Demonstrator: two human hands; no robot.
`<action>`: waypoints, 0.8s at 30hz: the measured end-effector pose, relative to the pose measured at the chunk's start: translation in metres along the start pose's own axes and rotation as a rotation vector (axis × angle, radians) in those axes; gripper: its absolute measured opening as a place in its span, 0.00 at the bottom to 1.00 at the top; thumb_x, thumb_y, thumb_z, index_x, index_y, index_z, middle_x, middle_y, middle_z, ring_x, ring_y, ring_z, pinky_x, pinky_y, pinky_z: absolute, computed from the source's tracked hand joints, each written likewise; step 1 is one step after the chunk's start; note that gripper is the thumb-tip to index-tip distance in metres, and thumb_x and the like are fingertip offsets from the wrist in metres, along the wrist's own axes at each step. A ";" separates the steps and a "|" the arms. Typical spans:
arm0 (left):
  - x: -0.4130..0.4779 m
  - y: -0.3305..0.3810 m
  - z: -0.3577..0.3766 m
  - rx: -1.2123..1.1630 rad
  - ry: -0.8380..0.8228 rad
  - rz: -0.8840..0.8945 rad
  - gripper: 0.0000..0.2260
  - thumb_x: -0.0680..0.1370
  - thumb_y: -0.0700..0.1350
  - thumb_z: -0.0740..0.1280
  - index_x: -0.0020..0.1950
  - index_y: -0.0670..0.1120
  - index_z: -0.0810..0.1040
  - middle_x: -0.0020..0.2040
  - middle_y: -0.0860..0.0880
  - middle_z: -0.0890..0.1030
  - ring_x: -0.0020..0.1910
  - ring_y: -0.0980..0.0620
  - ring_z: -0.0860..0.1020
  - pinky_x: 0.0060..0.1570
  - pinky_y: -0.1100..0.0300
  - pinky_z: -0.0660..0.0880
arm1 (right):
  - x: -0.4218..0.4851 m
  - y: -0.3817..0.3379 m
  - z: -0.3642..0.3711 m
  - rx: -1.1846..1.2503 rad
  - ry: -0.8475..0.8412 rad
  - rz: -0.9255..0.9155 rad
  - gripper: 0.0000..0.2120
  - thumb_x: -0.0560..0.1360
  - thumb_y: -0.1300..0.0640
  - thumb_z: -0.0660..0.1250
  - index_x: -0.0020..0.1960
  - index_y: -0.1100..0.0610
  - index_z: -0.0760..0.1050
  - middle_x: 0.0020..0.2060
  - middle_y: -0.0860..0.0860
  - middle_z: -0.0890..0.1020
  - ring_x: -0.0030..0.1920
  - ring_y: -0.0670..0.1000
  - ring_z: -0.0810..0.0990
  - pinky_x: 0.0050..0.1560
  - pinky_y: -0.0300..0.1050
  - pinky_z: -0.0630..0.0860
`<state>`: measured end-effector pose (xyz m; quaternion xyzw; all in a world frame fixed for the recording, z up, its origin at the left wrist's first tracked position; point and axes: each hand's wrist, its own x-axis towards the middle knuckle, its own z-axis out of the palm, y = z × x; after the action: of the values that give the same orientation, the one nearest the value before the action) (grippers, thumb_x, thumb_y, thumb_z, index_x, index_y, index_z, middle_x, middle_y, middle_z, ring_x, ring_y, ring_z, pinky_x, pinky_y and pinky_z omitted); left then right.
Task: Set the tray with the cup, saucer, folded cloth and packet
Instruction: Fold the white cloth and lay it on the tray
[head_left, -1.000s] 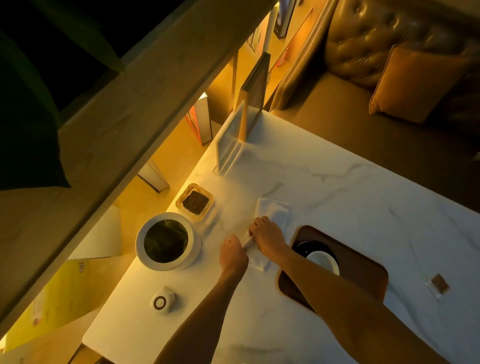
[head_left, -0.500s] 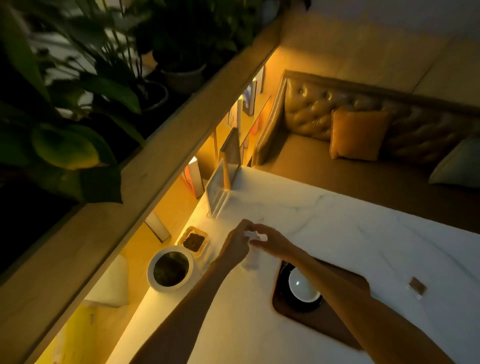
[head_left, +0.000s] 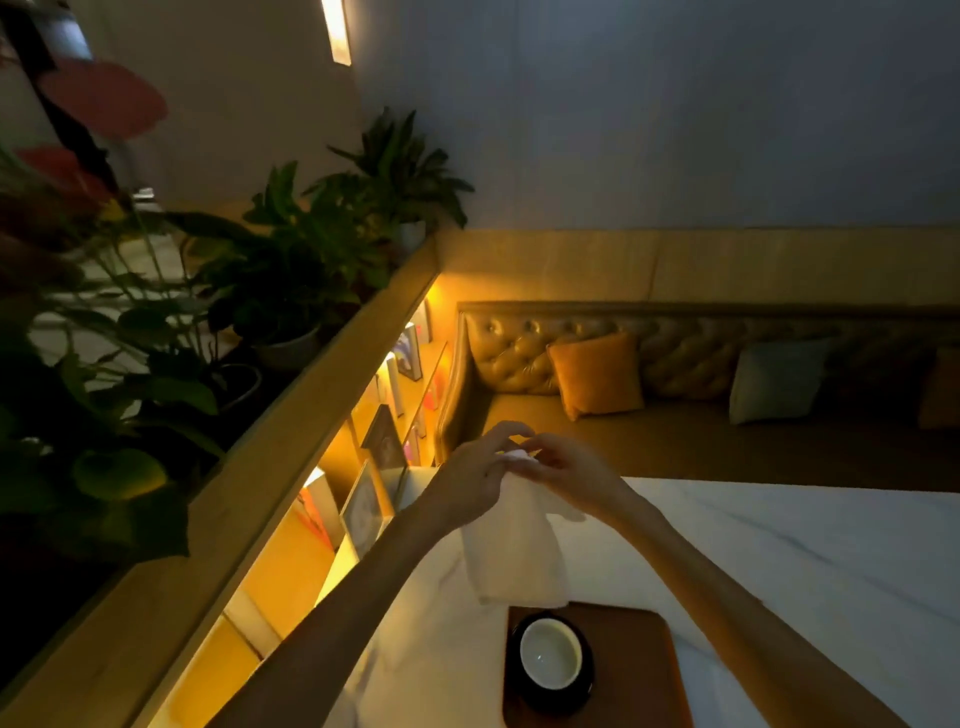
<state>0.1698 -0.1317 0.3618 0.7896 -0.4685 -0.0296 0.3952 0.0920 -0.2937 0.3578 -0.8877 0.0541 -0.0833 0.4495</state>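
Left hand (head_left: 475, 480): raised above the table, fingertips pinched on the top edge of the cloth.
Right hand (head_left: 563, 467): level with the left, fingers pinched on the same top edge; the 2 hands nearly touch.
Cloth (head_left: 511, 545): 1 white piece, hanging free from both hands, its lower hem just above the far rim of the tray; not yet folded flat.
Cloth, handling: judged light, soft and limp; it drapes under its own weight and will not keep a shape until creased. Best held at the 2 upper corners, as here, then lowered to the table to fold.
Tray (head_left: 644, 670): 1 brown tray with rounded corners, on the white marble table (head_left: 805, 561), near the lower edge of the view.
Saucer (head_left: 519, 691): 1 dark saucer, on the left part of the tray.
Cup (head_left: 550, 657): 1 pale cup, upright on the saucer; appears empty. Judged fragile and smooth; the hanging hem should stay clear of it.
Packet: 0 in view; its place cannot be told.
Count on tray: 2 of 4 items.
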 end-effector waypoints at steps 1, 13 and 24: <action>0.005 0.012 -0.001 -0.001 -0.021 0.025 0.17 0.81 0.39 0.59 0.65 0.58 0.68 0.59 0.52 0.80 0.58 0.56 0.78 0.55 0.64 0.75 | -0.005 -0.001 -0.013 -0.019 -0.014 0.014 0.18 0.74 0.44 0.66 0.58 0.54 0.77 0.48 0.53 0.82 0.48 0.51 0.81 0.51 0.54 0.81; 0.027 0.073 0.009 0.448 0.089 0.099 0.05 0.80 0.49 0.61 0.53 0.54 0.75 0.49 0.54 0.80 0.48 0.55 0.78 0.40 0.71 0.67 | -0.043 0.028 -0.119 -0.121 -0.334 -0.012 0.09 0.73 0.40 0.66 0.47 0.44 0.75 0.44 0.48 0.79 0.46 0.49 0.80 0.46 0.45 0.78; 0.062 0.101 -0.023 -0.092 -0.285 -0.163 0.01 0.75 0.49 0.71 0.45 0.55 0.81 0.41 0.61 0.82 0.43 0.66 0.80 0.37 0.74 0.75 | -0.087 0.047 -0.223 -0.111 0.033 -0.095 0.17 0.77 0.45 0.60 0.50 0.58 0.79 0.44 0.60 0.80 0.45 0.60 0.80 0.47 0.52 0.78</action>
<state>0.1419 -0.1898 0.4633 0.7940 -0.4522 -0.1947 0.3567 -0.0386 -0.4823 0.4408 -0.9115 0.0236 -0.1160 0.3939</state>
